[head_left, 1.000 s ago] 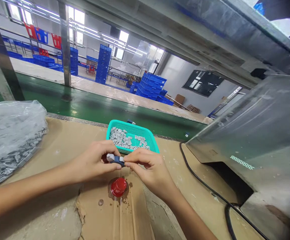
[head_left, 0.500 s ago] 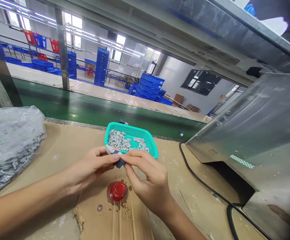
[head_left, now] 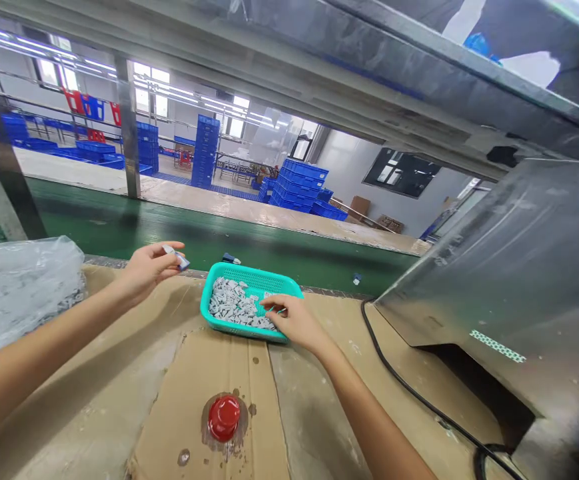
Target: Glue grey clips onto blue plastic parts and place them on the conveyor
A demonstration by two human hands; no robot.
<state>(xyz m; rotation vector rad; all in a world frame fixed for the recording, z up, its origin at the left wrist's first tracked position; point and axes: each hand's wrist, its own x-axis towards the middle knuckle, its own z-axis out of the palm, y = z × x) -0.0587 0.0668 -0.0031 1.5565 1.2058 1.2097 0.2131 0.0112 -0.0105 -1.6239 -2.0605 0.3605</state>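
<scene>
My left hand (head_left: pixel 145 272) is up over the far left edge of the bench, its fingers closed on a small white and dark-blue plastic part (head_left: pixel 181 260). My right hand (head_left: pixel 293 320) reaches over the right side of the turquoise basket (head_left: pixel 209 319), thumb and fingers curved and apart just above its contents. Inside the basket lie many small light-grey plastic pieces (head_left: pixel 234 303). Nearer me, a round red cup-like object (head_left: pixel 224 419) stands on a wet patch of the cardboard sheet (head_left: pixel 209 367).
Behind the basket runs a green conveyor belt (head_left: pixel 269 257), carrying a dark-blue and white part (head_left: pixel 230 259) and another small part (head_left: pixel 357 279). A clear bag (head_left: pixel 29 287) of grey pieces sits left. On the right are a black cable (head_left: pixel 394 377) and a metal housing (head_left: pixel 509 267).
My hands have come apart. The left moved away to the left and towards the belt with the blue and white part; the right let go of it and moved to the basket.
</scene>
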